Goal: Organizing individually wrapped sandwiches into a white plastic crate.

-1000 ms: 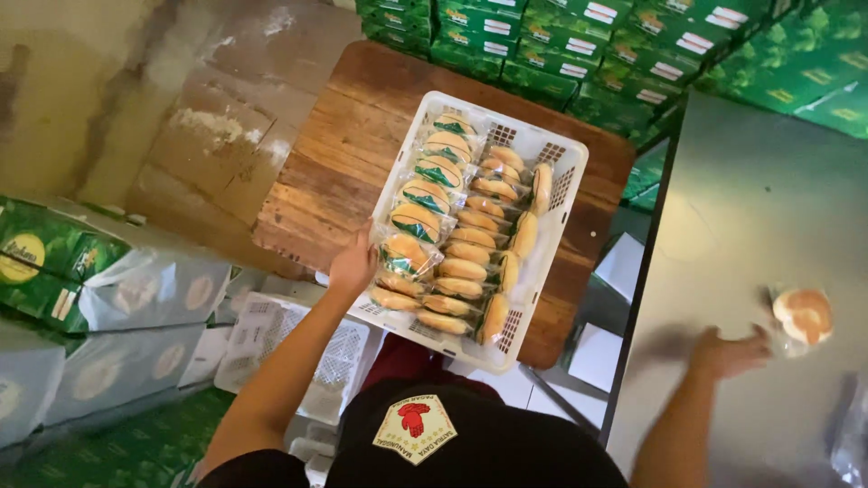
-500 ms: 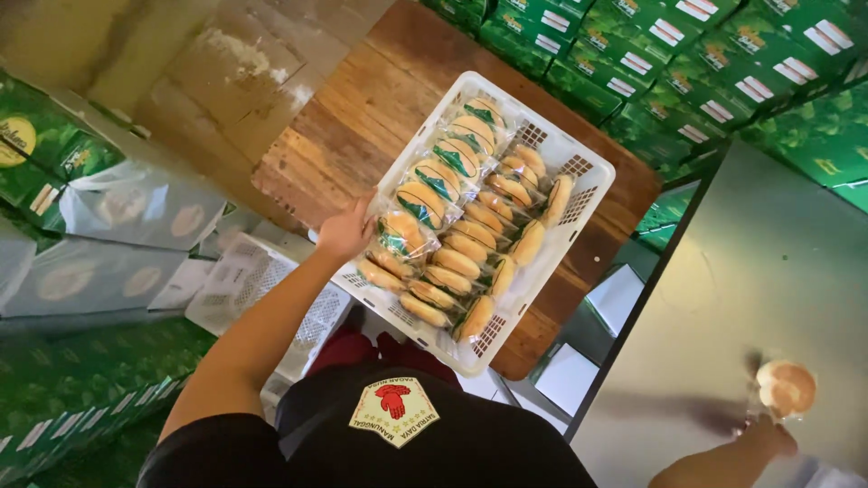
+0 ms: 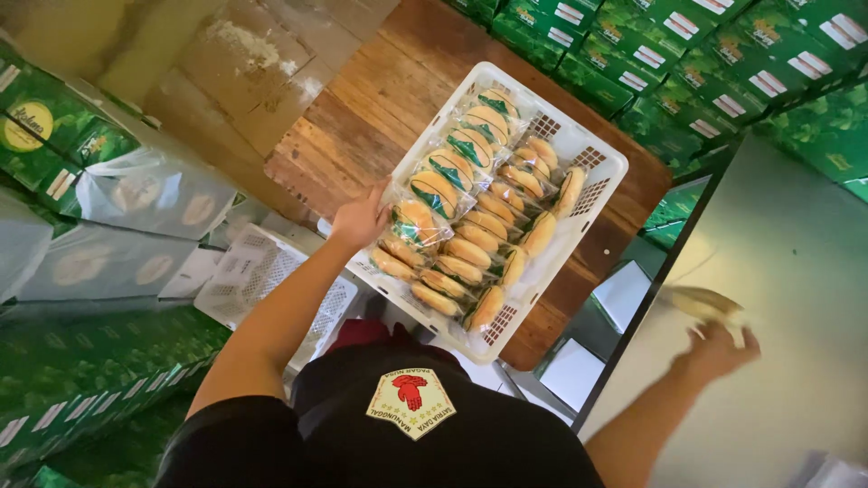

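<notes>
A white crate (image 3: 592,167) of wrapped buns (image 3: 470,221) is set on a wooden surface (image 3: 380,108). The left hand (image 3: 360,220) rests at its near edge, fingers spread. The right hand (image 3: 714,352), blurred, touches a pale object (image 3: 710,303) on a grey surface (image 3: 787,271); its grip cannot be determined. Green boxes (image 3: 687,54) are stacked around.

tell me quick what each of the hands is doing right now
Left hand: fingers spread, on a wrapped bun at the edge of the white crate; a firm grip cannot be told.
Right hand: blurred, at a wrapped bun on the grey table; cannot tell.
</notes>
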